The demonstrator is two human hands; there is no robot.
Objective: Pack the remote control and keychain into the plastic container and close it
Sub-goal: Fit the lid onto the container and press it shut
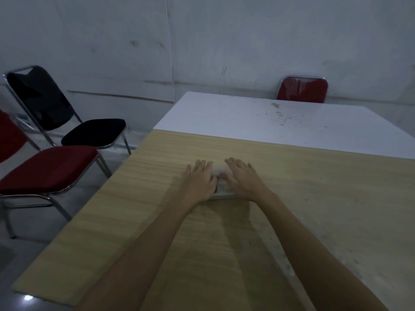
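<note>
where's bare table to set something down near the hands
Bare wood lies right of the right hand, left of the left hand, and between the forearms. The white table beyond is free too. Crowded only at the container under both palms.

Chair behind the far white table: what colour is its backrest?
Red, with a shiny metal frame; the head view shows the chair behind the white table.

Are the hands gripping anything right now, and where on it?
No grip: left hand and right hand lie flat, palms down, on the plastic container, one on each side of its top.
</note>
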